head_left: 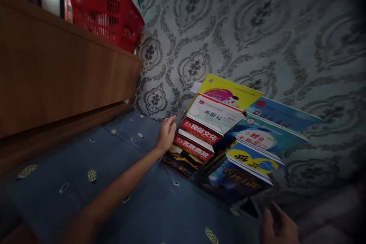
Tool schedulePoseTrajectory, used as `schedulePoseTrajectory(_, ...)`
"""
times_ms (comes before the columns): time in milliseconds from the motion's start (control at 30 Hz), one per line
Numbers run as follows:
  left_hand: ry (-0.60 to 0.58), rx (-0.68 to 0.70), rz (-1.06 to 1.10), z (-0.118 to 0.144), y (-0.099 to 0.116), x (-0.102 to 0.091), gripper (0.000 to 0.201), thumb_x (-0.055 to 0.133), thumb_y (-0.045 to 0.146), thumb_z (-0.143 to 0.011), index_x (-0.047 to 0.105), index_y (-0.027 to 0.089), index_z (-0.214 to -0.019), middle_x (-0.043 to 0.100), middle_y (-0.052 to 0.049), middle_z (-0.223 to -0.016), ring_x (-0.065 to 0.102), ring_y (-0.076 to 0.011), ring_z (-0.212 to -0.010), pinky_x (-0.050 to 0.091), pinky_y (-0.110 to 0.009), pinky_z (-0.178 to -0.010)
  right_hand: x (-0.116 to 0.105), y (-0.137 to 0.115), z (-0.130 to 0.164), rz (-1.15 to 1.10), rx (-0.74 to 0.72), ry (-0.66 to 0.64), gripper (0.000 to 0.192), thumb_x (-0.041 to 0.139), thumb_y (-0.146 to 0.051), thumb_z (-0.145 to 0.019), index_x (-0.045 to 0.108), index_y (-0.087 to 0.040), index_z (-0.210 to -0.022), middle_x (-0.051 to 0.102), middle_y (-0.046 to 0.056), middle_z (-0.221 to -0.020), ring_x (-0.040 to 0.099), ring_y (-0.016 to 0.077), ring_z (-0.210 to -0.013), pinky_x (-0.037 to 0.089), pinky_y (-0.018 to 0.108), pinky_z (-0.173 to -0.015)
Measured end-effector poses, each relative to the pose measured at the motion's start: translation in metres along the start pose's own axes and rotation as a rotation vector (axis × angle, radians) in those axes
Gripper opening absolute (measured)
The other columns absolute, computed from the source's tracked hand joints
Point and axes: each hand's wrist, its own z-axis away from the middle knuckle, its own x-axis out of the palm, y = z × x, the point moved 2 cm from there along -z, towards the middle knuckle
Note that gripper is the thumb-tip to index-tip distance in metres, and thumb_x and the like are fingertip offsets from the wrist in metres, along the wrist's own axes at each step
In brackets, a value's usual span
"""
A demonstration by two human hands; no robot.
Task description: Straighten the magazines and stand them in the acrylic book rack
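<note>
Picture books stand in two columns of tiers in a dark book rack (197, 177), leaning toward the wall. On the left are a yellow book (225, 89), a white book (214, 113) and two red-titled books, one of them a dark book (185, 160) in front. Blue books, including a dark blue book (237, 181), fill the right column. My left hand (166, 133) is closed at the rack's left side, some fingers hidden by its edge. At the lower right my right hand (278, 223), dim and blurred, has its fingers curled at the rack's near right corner.
Below lies a dark blue sheet (114, 175) with yellow pineapple-like prints. A wooden board (71, 65) borders it at the left, with a red plastic basket (105, 15) above. Behind the books rises a patterned wall (194, 38).
</note>
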Motion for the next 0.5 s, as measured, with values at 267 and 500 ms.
schedulePoseTrajectory(267, -0.194, -0.07, 0.12, 0.001, -0.013, 0.027, 0.052, 0.045, 0.04, -0.097, 0.05, 0.017, -0.143, 0.05, -0.012, -0.151, 0.044, -0.024, -0.141, 0.029, -0.043, -0.123, 0.022, -0.165, -0.001, -0.475, -0.111, -0.219, 0.069, 0.051, -0.067, -0.084, 0.06, -0.018, -0.133, 0.061, 0.013, -0.138, 0.054, 0.032, -0.131, 0.041, 0.049, -0.111)
schedulePoseTrajectory(500, -0.303, -0.094, 0.142, -0.001, -0.014, 0.028, 0.056, 0.043, 0.039, -0.097, 0.042, 0.014, -0.148, 0.041, -0.014, -0.157, 0.036, -0.0258, -0.147, 0.025, -0.043, -0.125, 0.06, -0.196, -0.01, -0.571, 0.02, -0.201, 0.083, 0.053, -0.068, -0.084, 0.043, -0.016, -0.148, 0.047, 0.014, -0.153, 0.041, 0.0303, -0.142, 0.035, 0.044, -0.117)
